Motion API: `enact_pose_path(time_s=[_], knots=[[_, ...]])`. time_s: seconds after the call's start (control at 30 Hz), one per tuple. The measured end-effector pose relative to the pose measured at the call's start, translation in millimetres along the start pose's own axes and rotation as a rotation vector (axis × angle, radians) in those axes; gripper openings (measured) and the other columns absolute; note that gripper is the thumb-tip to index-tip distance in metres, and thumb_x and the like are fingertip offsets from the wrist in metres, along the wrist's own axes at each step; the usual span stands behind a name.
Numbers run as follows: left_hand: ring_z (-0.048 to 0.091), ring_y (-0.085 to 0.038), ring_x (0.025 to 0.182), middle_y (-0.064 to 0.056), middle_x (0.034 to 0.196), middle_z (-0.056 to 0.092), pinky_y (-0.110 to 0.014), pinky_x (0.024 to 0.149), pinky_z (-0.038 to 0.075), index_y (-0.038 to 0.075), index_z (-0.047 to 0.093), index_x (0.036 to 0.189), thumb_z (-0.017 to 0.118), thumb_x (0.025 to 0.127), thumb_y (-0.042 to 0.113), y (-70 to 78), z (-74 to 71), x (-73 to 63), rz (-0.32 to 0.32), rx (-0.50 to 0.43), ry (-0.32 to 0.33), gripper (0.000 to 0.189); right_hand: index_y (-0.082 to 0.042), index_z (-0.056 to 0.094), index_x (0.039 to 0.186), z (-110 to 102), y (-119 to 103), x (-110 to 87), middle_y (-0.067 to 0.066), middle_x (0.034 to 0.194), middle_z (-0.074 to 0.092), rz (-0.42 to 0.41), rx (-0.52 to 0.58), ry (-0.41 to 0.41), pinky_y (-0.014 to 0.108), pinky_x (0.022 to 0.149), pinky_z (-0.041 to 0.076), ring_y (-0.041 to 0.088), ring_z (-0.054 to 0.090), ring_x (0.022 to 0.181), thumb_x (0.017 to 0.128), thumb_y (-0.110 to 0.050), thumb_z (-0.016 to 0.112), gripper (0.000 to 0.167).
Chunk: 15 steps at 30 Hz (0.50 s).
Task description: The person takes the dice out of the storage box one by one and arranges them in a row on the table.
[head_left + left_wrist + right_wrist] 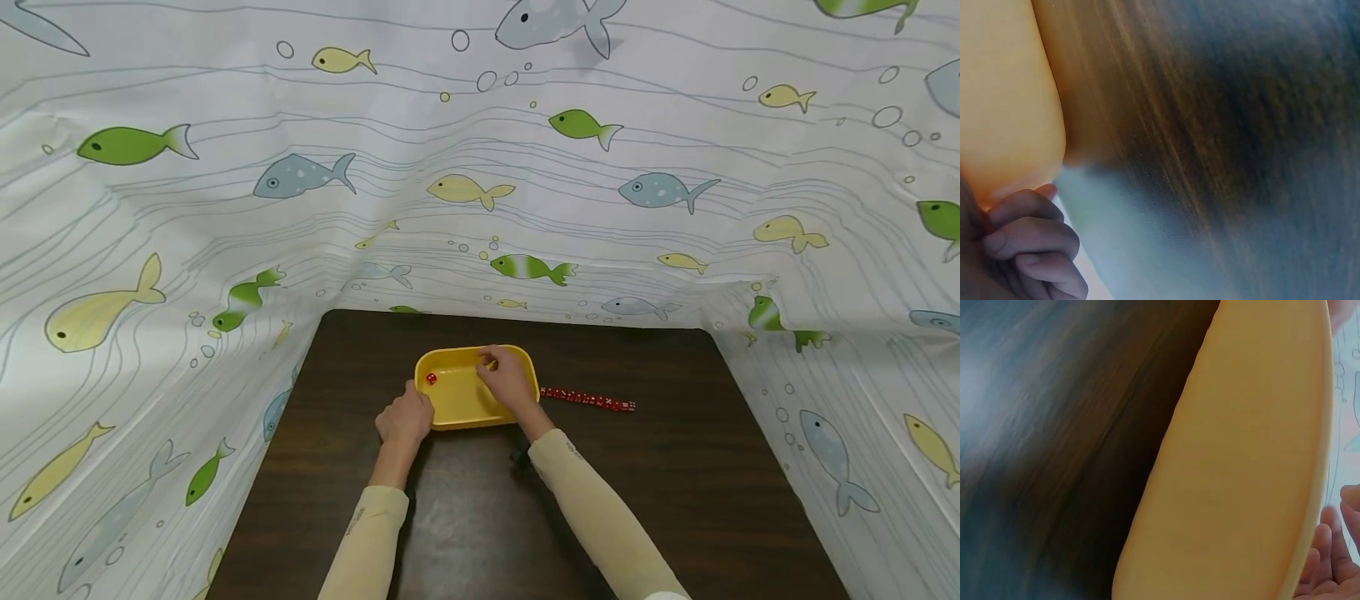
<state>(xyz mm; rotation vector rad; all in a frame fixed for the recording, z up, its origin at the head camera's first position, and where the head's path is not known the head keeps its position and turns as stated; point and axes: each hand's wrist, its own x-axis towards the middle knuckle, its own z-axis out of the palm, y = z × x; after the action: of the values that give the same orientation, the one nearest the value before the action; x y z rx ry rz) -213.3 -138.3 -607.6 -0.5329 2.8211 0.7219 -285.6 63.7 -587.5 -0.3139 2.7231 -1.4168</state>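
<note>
A yellow plastic tray (457, 417) with raised walls stands on the dark table. My left hand (406, 417) grips its near left corner; in the left wrist view, the curled fingers (1035, 236) lie against the tray's outer wall (1010, 94). One red die (431, 378) lies inside at the left end. Over the tray's right half hovers my right hand (506, 379), fingers bent loosely and thumb apart from them. Its fingers (1322, 550) show past the rim in the right wrist view, with nothing visible between them.
A row of red dice (588, 399) with white pips runs rightward from the tray's right side. Dark wood-grain table (465, 517) surrounds the tray. A white fish-print sheet (420, 225) rises behind the table and on both sides.
</note>
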Motion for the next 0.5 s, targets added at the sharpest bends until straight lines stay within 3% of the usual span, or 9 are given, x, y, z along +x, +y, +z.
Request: enact_pose_path(time_s=[0.33,0.5], knots=[[0.062,-0.034,0.071,-0.016,0.089,0.066,-0.052,0.074,0.054,0.002,0.05,0.146,0.041,0.113,0.037,2.7,-0.5,1.5,-0.018,0.053,0.007,0.048,-0.014,0.072,0.133,33,-10,9.7,0.004,0.114,0.07,0.042,-0.021,-0.118,0.035,0.086,0.056,0.02,0.061,0.093,0.103,-0.019,0.07,0.03],[0.062,-0.034,0.07,-0.016,0.087,0.066,-0.051,0.072,0.054,0.002,0.05,0.145,0.041,0.113,0.037,5.3,-0.3,0.1,-0.022,0.06,0.012,0.048,-0.015,0.071,0.135,47,-14,11.7,0.005,0.123,0.07,0.017,-0.179,-0.159,0.042,0.1,0.057,0.023,0.064,0.105,0.102,-0.019,0.07,0.034]])
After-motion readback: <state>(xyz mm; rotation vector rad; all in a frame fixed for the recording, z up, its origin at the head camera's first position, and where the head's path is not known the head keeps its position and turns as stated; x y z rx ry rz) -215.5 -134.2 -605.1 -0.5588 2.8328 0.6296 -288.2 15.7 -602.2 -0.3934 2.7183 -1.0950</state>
